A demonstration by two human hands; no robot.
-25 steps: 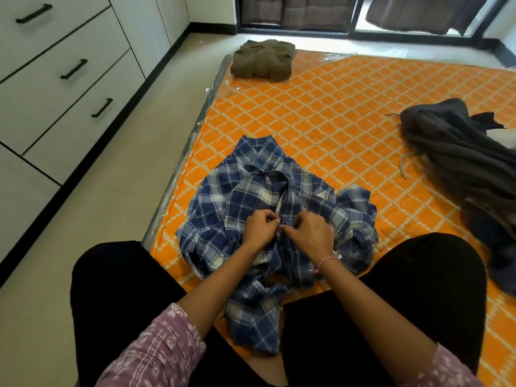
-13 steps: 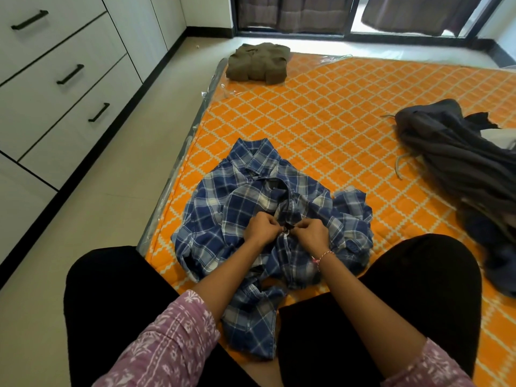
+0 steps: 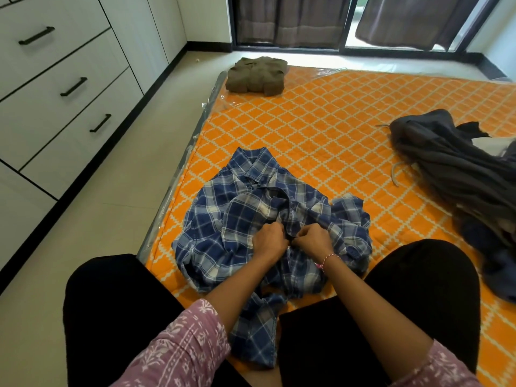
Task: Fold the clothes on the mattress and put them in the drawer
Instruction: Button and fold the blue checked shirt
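Two hands pinch a blue check shirt on the mattress.

The left hand (image 3: 269, 241) and right hand (image 3: 314, 240) each have a tight grip on the shirt (image 3: 240, 219) front. It lies crumpled on the orange mattress (image 3: 321, 129). A folded brown shirt (image 3: 257, 76) sits far off.

A blue plaid shirt (image 3: 240, 219) lies crumpled on the orange patterned mattress (image 3: 335, 129), collar pointing away. An olive garment (image 3: 257, 76) sits folded at the mattress's far corner. Dark grey clothes (image 3: 452, 169) lie heaped at the right. White drawers (image 3: 64, 88) stand shut to the left.
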